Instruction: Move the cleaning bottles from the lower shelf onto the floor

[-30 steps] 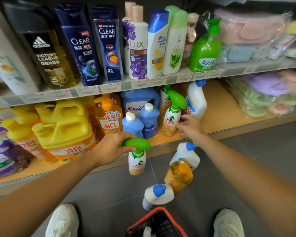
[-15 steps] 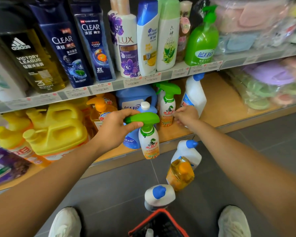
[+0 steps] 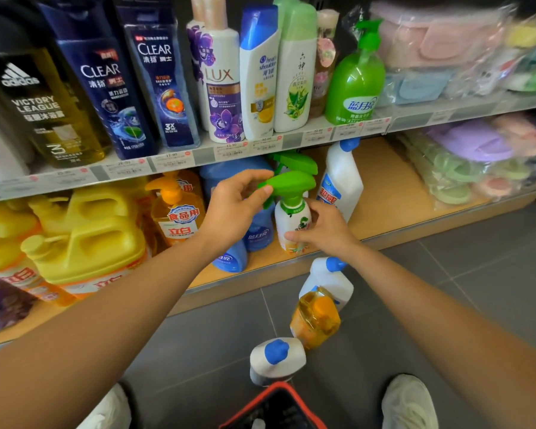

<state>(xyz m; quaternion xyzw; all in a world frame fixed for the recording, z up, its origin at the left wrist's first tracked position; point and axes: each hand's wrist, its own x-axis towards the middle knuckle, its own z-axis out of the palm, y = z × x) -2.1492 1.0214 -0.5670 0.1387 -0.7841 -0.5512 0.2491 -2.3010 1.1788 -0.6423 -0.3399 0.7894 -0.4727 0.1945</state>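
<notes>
Three bottles (image 3: pixel 314 320) are grouped on the floor (image 3: pixel 477 274), lower centre. At the lower shelf (image 3: pixel 384 212) front edge, frame centre, a spray bottle (image 3: pixel 291 218) is pinched at its head by the left hand (image 3: pixel 232 209) and gripped round its body by the right hand (image 3: pixel 325 233).

Bare left hand (image 3: pixel 229 209), bare right hand (image 3: pixel 325 232); forearms (image 3: pixel 106 308) uncovered to frame edge. Off-white trainers: left shoe (image 3: pixel 106 411), right shoe (image 3: pixel 409 400), rounded toes. Dark trouser cuff (image 3: pixel 130 397) beside left shoe.

Shelf (image 3: pixel 393 196) bare rt of white btl (image 3: pixel 342 178); blue btls (image 3: pixel 229 258) crowd left
</notes>
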